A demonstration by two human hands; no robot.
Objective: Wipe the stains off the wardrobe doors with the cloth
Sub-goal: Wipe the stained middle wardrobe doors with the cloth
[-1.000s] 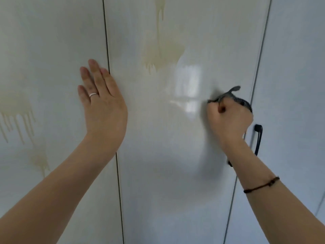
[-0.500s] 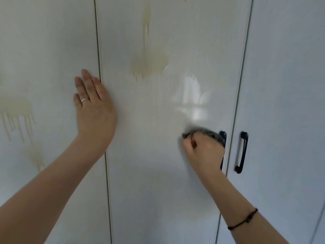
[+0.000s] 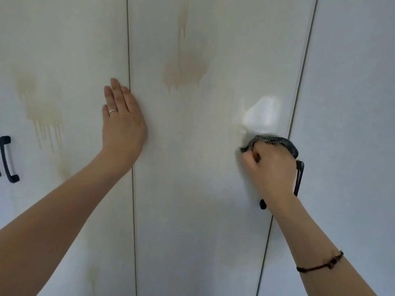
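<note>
The middle wardrobe door (image 3: 192, 189) is smooth and glossy, with a bright sheen near its right edge. The cloth (image 3: 271, 141) is a coarse, speckled dark weave. The left door handle (image 3: 7, 159) looks matt black; the ring (image 3: 112, 111), polished metal; the bracelet (image 3: 320, 264), dark cord.

I found no text, label, brand, number or sign that I could read on the wardrobe doors (image 3: 192, 199), the handles (image 3: 8, 161) or the cloth (image 3: 275, 141).
</note>
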